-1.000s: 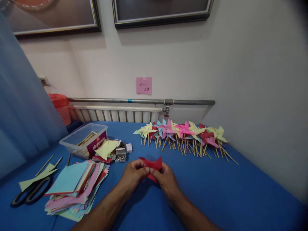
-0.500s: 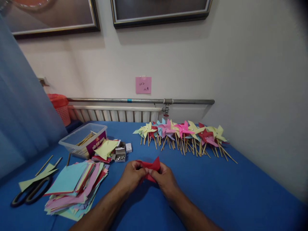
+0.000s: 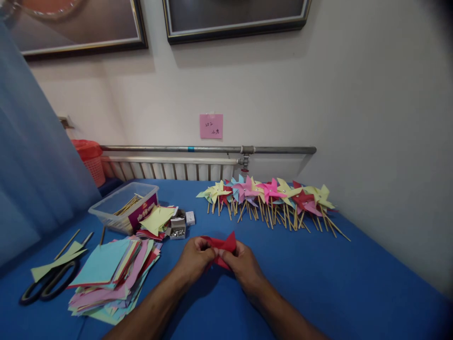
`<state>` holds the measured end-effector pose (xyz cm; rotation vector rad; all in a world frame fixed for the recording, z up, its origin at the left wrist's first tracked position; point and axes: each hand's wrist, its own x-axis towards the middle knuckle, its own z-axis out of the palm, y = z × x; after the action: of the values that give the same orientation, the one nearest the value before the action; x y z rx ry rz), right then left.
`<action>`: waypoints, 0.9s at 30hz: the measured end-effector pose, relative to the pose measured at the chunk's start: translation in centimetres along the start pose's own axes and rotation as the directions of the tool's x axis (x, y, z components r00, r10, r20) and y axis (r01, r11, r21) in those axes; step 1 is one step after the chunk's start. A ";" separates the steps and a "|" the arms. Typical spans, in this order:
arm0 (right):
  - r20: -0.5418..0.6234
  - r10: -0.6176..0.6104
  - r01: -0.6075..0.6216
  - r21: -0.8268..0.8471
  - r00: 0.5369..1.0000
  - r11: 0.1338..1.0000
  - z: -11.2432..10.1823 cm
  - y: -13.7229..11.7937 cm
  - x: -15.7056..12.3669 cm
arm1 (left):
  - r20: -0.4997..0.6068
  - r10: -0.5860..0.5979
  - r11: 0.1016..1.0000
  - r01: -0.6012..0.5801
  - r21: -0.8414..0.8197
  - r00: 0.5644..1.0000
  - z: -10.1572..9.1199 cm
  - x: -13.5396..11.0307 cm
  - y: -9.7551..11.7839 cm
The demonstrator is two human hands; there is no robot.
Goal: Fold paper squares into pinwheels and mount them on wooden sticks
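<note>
A piece of red paper [image 3: 222, 245], partly folded with a point sticking up, is pinched between both my hands above the blue table [image 3: 318, 283]. My left hand [image 3: 194, 259] grips its left side with closed fingers. My right hand [image 3: 243, 265] grips its right side, fingertips pressed to the middle of the paper. A row of finished paper pinwheels [image 3: 272, 200] on wooden sticks lies behind my hands, towards the wall.
A stack of coloured paper squares [image 3: 109, 274] lies at the left, with black scissors [image 3: 46, 285] beside it. A clear plastic box [image 3: 123, 205] holds sticks. A small box of metal pins [image 3: 177, 229] stands near it. Loose sticks [image 3: 67, 243] lie at the far left.
The wide red flap seen a second ago has been folded inward; the paper now shows one upright point. My hands have closed in together.
</note>
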<state>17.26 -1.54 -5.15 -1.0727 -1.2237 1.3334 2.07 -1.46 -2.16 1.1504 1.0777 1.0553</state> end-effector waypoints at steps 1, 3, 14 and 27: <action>-0.006 0.004 -0.004 -0.008 1.000 1.000 0.0 -0.1 0.0 | -0.001 0.005 1.000 -0.005 0.004 1.000 0.0 0.0 0.0; -0.011 0.003 -0.004 -0.009 1.000 1.000 0.1 -0.2 0.0 | -0.001 0.019 1.000 -0.019 0.015 1.000 -0.1 0.0 -0.2; -0.044 -0.034 0.029 -0.092 0.998 0.995 -0.1 1.1 0.3 | 0.016 0.052 0.999 -0.052 0.015 0.999 0.0 0.1 -0.4; 0.008 -0.012 0.012 0.029 1.000 1.000 -0.1 0.6 0.3 | 0.054 -0.040 0.999 0.041 -0.014 0.998 -0.1 -0.1 0.1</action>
<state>17.29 -1.18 -5.76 -1.0388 -1.2115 1.3441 1.90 -1.52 -2.10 1.1343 1.0454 0.9937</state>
